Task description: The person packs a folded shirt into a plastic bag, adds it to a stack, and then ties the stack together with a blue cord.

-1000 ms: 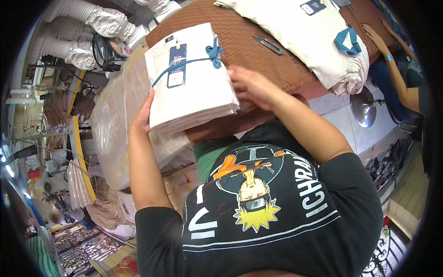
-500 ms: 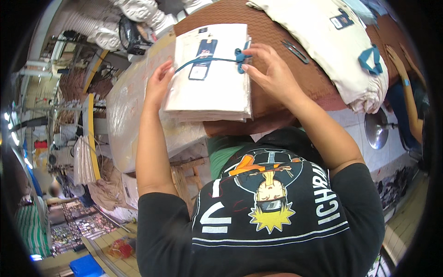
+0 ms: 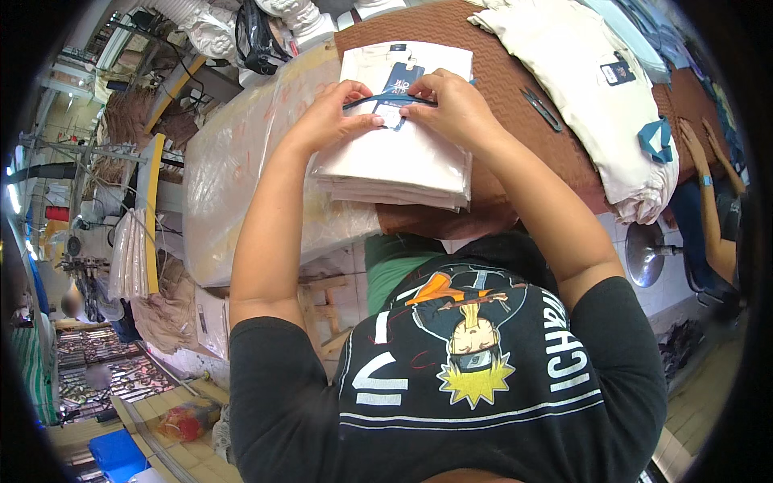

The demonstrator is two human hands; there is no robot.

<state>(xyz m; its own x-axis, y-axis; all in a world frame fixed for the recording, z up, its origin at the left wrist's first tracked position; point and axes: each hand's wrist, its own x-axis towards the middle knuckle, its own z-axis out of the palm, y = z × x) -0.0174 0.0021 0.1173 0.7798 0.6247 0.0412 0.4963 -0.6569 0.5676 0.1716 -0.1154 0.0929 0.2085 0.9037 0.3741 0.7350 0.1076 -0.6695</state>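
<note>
A stack of folded cream garments (image 3: 390,169) in clear plastic lies in front of me on the brown cloth. Across its upper part runs a teal fabric strip (image 3: 378,97), passing over a dark blue hang tag (image 3: 407,76). My left hand (image 3: 338,117) pinches the strip left of the tag, thumb resting toward the stack's middle. From the other side my right hand (image 3: 451,109) grips the strip near the tag, fingers bent and thumb pointing inward. The two thumbs nearly meet over the tag's lower end. My right fingers hide the strip's right end.
Thread snips (image 3: 541,109) lie right of the stack. Beyond them is a long pile of cream garments (image 3: 576,88) with a teal strip loop (image 3: 655,140). A co-worker's hands (image 3: 694,145) rest at the far right. Plastic sheeting (image 3: 250,153) covers the table's left part.
My left hand has come from the stack's left edge onto the strip. My right hand has moved inward from the teal knot at the right edge. The whole view has shifted slightly.
</note>
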